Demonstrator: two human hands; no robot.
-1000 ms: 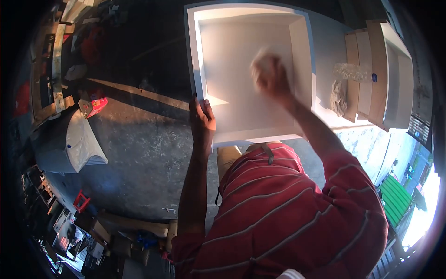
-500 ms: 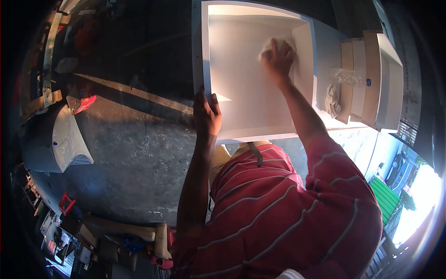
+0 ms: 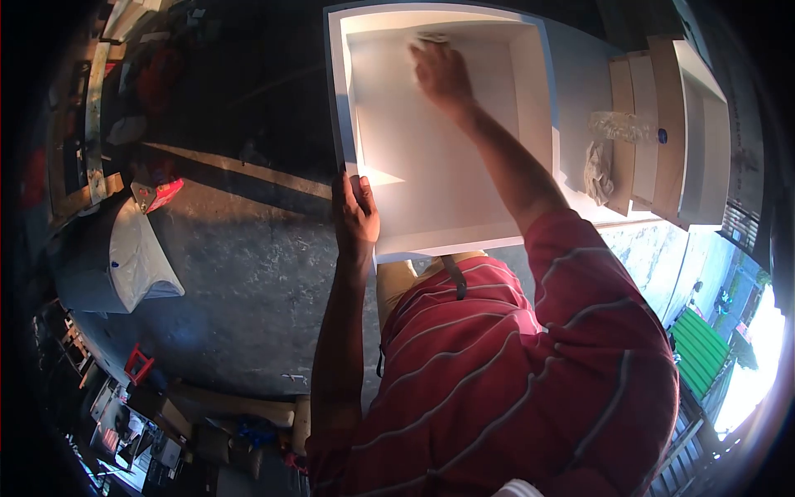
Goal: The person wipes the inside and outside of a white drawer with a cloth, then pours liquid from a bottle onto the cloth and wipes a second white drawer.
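seemingly, white rectangular box being wiped; pale cloth-like wad grasped by right hand, box clasped by left hand; firm bracing needed.

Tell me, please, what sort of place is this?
Probably a furniture workshop: there are a white, drawer-like box, wood-coloured panels to its right, and a bare, worn floor.

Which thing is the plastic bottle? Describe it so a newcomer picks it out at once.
Find the big open white box in the middle. To its right in the picture, a crumpled bundle lies beside brown and white panels. Just above the bundle in view is the plastic bottle, set apart by its see-through body and blue cap.
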